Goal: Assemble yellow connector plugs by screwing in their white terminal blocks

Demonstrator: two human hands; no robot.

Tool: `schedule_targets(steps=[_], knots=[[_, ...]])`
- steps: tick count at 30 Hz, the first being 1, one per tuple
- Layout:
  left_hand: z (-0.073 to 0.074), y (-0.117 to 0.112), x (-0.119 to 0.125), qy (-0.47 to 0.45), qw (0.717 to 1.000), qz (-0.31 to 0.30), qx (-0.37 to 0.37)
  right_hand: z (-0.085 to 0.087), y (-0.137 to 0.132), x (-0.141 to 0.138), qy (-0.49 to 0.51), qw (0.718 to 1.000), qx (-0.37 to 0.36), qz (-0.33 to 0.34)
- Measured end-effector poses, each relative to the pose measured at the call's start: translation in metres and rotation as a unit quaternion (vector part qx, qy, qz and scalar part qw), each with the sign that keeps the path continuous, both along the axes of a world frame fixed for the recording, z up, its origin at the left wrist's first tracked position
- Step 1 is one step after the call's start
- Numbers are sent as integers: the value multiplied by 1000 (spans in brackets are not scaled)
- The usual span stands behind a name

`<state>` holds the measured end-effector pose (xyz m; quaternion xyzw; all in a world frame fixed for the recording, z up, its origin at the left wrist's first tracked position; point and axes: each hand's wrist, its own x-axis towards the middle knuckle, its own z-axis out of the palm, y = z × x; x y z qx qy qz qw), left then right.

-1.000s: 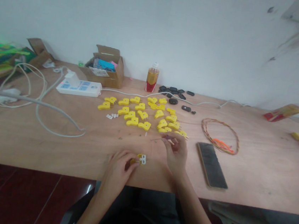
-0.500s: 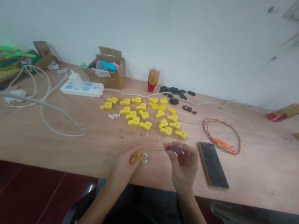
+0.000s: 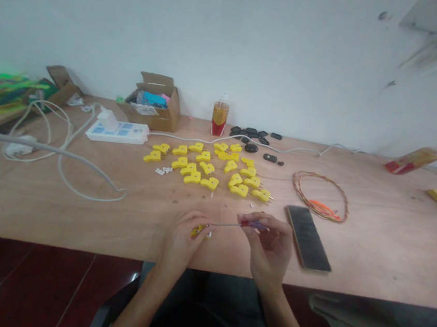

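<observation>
A person sat at a wooden table (image 3: pixel 80 216), seen from their own head, both bare hands close together at the near edge. The left hand (image 3: pixel 181 237) was curled around a small yellow plug (image 3: pixel 198 230), pinching it just above the tabletop, near centre. The right hand (image 3: pixel 270 244) gripped the red handle of a thin screwdriver (image 3: pixel 231 224) between its fingertips, the shaft lying almost level and pointing left, its tip at the plug. The work in hand looked like driving a small screw on the plug. Done well, it would seem to call for the left hand bracing the plug firmly, the shaft kept in line with the screw, and light, steady turns from the fingertips so the tip did not slip. Farther back lay a spread of yellow plugs (image 3: pixel 210 168), with a phone (image 3: pixel 307 239) to the right of the hands and a wire coil (image 3: pixel 320 195) beyond it. A power strip (image 3: pixel 117 131), a box (image 3: pixel 157 110) and a bottle (image 3: pixel 219 116) stood at the far side. The picture was soft: the screw itself could not be made out, the fingers hid most of the plug, and whether the tip was seated was unclear. The person's arms ran off the bottom edge.
</observation>
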<state>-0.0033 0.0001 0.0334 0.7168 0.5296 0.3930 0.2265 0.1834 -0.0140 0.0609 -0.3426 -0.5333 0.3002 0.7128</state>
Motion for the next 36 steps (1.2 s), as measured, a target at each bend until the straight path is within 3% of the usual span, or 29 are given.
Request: schedule_targets(steps=[14, 23, 36], knots=[[3, -3, -4, 81, 997, 1, 17, -6, 1, -1, -20, 999, -24, 31], [0, -6, -5, 43, 999, 0, 33, -8, 4, -5, -27, 999, -19, 16], [-33, -7, -19, 44, 998, -29, 23, -24, 7, -2, -65, 997, -49, 1]])
